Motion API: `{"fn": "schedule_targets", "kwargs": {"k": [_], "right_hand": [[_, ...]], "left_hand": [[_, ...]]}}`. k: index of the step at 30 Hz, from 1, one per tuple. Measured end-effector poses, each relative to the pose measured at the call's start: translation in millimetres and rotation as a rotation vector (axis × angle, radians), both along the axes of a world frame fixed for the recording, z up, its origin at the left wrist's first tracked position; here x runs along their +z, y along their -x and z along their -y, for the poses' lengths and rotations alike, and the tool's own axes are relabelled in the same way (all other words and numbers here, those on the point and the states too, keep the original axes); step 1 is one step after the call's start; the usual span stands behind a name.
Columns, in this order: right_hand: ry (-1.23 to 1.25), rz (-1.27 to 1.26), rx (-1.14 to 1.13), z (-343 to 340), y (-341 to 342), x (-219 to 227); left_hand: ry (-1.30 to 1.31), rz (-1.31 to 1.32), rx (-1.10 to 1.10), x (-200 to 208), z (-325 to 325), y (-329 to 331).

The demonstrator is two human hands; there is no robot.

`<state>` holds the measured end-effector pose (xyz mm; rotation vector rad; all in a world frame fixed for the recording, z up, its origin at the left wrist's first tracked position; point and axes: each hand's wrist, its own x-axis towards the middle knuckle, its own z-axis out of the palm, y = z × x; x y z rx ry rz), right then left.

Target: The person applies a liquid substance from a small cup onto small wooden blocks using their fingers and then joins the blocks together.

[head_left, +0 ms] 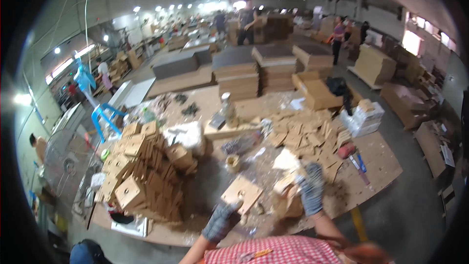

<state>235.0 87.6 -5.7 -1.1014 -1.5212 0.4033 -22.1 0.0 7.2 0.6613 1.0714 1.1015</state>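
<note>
My left hand, in a grey knit glove, grips a square wooden board by its near edge, the thumb lying on top. A round hole shows near the board's middle. My right hand, gloved too, is blurred beside a cluster of light wooden pieces at the front of the workbench. Its fingers are too smeared to show whether they hold anything. A small open round container stands just beyond the board.
Left of my hands rises a tall pile of square boards with holes. Loose flat wood pieces spread over the back right. A red-headed hammer lies near a blue-handled tool. A glass bottle stands behind.
</note>
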Motion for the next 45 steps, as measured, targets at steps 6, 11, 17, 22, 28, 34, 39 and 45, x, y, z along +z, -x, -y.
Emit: {"fn": "schedule_targets", "kwargs": {"k": [6, 11, 17, 22, 28, 34, 39, 45], "right_hand": [[-0.151, -0.054, -0.021, -3, 0, 28], [-0.056, -0.189, 0.038, 5, 15, 31], [-0.108, -0.047, -0.015, -1, 11, 17], [0.071, 0.032, 0.075, -8, 11, -9], [0.561, 0.813, 0.108, -17, 11, -39], [0.625, 0.113, 0.504, 3, 13, -47], [0.815, -0.135, 0.763, 18, 33, -48], [0.759, -0.159, 0.743, 10, 31, -55]], "left_hand": [[-0.065, 0.107, 0.03, 15, 0, -4], [-0.088, -0.143, -0.012, 26, 3, -5], [-0.163, -0.329, -0.058, 18, 2, -4], [-0.148, -0.349, -0.044, 16, 3, -5], [-0.157, -0.434, -0.059, 8, 2, -4], [-0.552, -1.105, -0.117, -21, -4, -1], [-0.608, -1.134, -0.179, -36, -7, -8], [-0.669, -1.176, -0.291, -36, -12, -9]]}}
